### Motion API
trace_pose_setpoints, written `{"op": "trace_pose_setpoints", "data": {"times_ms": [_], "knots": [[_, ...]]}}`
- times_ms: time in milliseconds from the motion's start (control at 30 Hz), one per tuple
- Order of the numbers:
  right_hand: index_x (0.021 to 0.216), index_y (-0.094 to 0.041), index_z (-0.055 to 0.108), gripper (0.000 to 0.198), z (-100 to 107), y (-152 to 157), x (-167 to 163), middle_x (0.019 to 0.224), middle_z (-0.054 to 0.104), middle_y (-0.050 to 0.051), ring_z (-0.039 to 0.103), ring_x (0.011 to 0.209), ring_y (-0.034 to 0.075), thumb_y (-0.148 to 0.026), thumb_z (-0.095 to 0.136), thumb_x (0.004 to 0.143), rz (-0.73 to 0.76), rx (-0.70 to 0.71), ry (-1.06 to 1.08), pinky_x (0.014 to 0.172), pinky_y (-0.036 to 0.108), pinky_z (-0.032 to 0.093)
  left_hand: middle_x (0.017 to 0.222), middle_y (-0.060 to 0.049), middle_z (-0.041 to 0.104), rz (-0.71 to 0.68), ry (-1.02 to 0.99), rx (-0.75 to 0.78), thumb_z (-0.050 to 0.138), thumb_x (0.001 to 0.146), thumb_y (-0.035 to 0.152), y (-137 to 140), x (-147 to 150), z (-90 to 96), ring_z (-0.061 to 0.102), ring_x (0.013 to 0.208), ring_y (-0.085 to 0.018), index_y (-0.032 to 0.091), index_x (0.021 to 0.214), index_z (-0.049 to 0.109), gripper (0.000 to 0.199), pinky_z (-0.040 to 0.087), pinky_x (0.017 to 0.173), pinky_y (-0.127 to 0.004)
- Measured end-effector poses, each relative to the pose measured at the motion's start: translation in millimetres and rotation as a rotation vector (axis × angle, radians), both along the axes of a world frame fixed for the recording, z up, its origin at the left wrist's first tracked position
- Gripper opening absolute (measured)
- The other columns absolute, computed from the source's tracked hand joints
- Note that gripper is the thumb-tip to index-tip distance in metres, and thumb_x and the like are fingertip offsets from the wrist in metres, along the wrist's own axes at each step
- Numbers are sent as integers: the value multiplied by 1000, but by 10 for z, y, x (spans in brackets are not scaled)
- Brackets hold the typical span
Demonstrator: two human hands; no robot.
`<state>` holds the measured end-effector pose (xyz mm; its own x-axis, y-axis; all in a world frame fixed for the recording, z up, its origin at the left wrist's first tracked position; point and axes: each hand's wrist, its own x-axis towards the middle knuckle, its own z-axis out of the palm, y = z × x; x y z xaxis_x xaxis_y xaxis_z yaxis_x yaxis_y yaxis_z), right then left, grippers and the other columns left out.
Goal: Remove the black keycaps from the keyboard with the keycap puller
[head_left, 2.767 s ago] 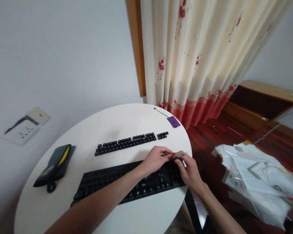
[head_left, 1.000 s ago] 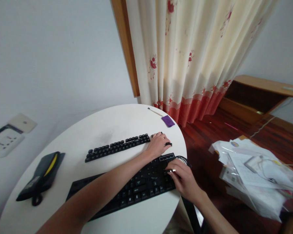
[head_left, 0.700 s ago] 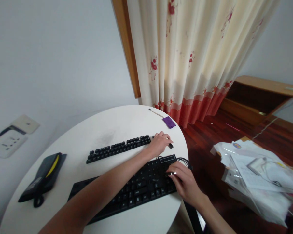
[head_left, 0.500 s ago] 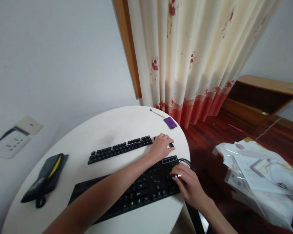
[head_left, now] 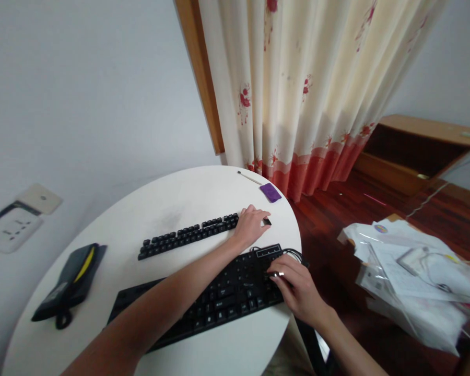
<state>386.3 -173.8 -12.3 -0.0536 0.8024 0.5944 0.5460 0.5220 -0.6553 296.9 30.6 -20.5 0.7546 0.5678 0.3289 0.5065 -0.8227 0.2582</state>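
Observation:
A black keyboard [head_left: 219, 297] lies across the white round table, with keys missing from its upper part. My left arm crosses over it, and my left hand [head_left: 251, 225] is at the right end of rows of loose black keycaps [head_left: 188, 237]. Its thumb and forefinger are around a black keycap [head_left: 267, 222]. Over the keyboard's right end, my right hand [head_left: 297, 282] is closed on a small shiny metal tool [head_left: 274, 274], mostly hidden by the fingers. Part of the keyboard is hidden under my left forearm.
A purple packet [head_left: 270, 192] and a thin brush [head_left: 249, 178] lie at the table's far right edge. A black case with a yellow strip [head_left: 70, 282] lies at left. Cables [head_left: 293, 255] run off the right edge. Plastic bags and papers [head_left: 411, 277] stand at right.
My left hand's fingers have drawn in around the keycap at the end of the row. My right hand stays over the keyboard's right end with the tool. The view has shifted slightly.

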Motion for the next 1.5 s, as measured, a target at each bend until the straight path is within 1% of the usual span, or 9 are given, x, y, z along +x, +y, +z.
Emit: {"op": "trace_pose_setpoints", "data": {"times_ms": [67,167,233,433,633,1067,1333,1500], "knots": [[105,-20,60,18,-4,0,5,96,64,8,59,90,20,-8,52,94,-4,-1,4,80,35,49,103,-2,73,1,-1,2,77,80,31,31,-5,-15,50,96,-24,25,109,72,31,37,84,-40],[105,-20,61,18,-6,1,12,95,65,8,59,90,20,-9,52,94,-7,0,7,80,35,49,103,-3,70,-18,17,14,76,81,34,52,-15,-26,49,98,-25,26,99,75,19,38,85,-40],[105,-20,61,18,-5,4,16,96,65,8,60,90,20,-9,52,94,-3,-3,6,79,35,49,103,-3,67,-17,18,20,75,82,35,53,-24,-24,49,100,-24,27,96,76,16,38,86,-40],[105,-20,62,17,1,8,19,95,66,9,60,89,21,-10,51,95,-5,2,10,78,36,51,115,-5,56,58,-27,49,77,79,35,30,-65,-7,44,107,-26,30,93,78,14,40,88,-41],[103,-19,62,17,16,-1,9,93,66,8,60,87,21,-10,51,95,-19,12,13,78,36,51,123,-5,51,116,-33,40,76,80,33,1,-86,-1,42,110,-28,30,92,78,13,39,91,-44],[103,-19,62,16,14,-4,9,92,66,9,61,87,21,-11,51,95,-17,10,12,77,37,51,127,-5,51,124,-25,87,74,81,30,-30,-106,17,42,111,-28,29,92,78,11,39,91,-44],[103,-19,63,16,43,5,5,92,66,9,61,86,21,-12,50,95,-22,17,11,76,36,52,128,-5,51,118,-27,77,74,81,29,-22,-111,21,41,112,-29,29,93,78,12,39,92,-45],[103,-20,63,17,35,1,-6,92,66,9,61,86,21,-12,51,95,-14,9,20,76,36,52,128,-5,50,119,-32,66,74,81,29,-34,-103,-8,41,112,-28,28,92,78,12,39,93,-44]]}}
